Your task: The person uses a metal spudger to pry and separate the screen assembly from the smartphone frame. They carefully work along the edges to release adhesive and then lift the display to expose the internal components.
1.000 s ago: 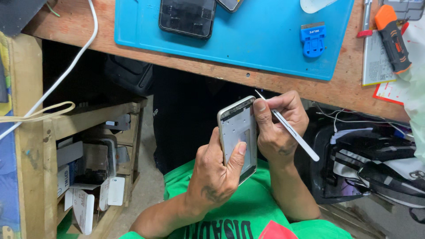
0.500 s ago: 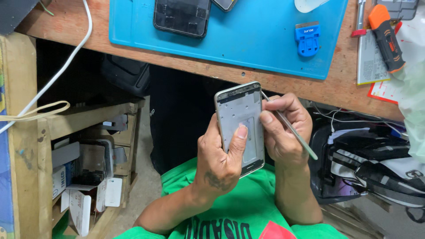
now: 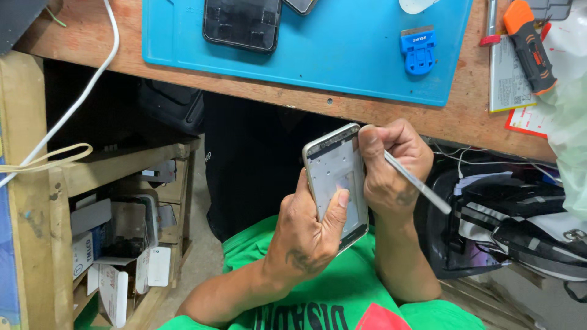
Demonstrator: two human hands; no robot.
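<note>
Setting: cramped repair nook, wooden counter [image 3: 257, 91] above the lap, wooden shelf [image 3: 122, 201] of small boxes at left.
Left fingers [image 3: 335, 211]: curled round the phone frame [image 3: 335, 183], thumb lying across its inner face, grip closed on its long edges.
Right fingers [image 3: 372, 146]: pinched shut on a thin metal tool [image 3: 419, 183], tip hidden behind the thumb at the frame's upper right edge.
Left hand [image 3: 302, 235]: below the frame, cradling it from behind.
Right hand [image 3: 391, 168]: just beside the frame, touching its right side.
Frame's place: held upright over the lap, below the counter edge, clear of it.
Handling, as a judgement: light, thin, stiff but easily bent or scratched; slippery metal rim; best gripped by the long sides, never the open middle.
On the counter: blue mat [image 3: 318, 43], dark phone [image 3: 243, 23], blue scraper [image 3: 419, 49], orange-handled tool [image 3: 529, 43].
Further out: white cable [image 3: 79, 101] at left, black bag [image 3: 513, 220] at right.
</note>
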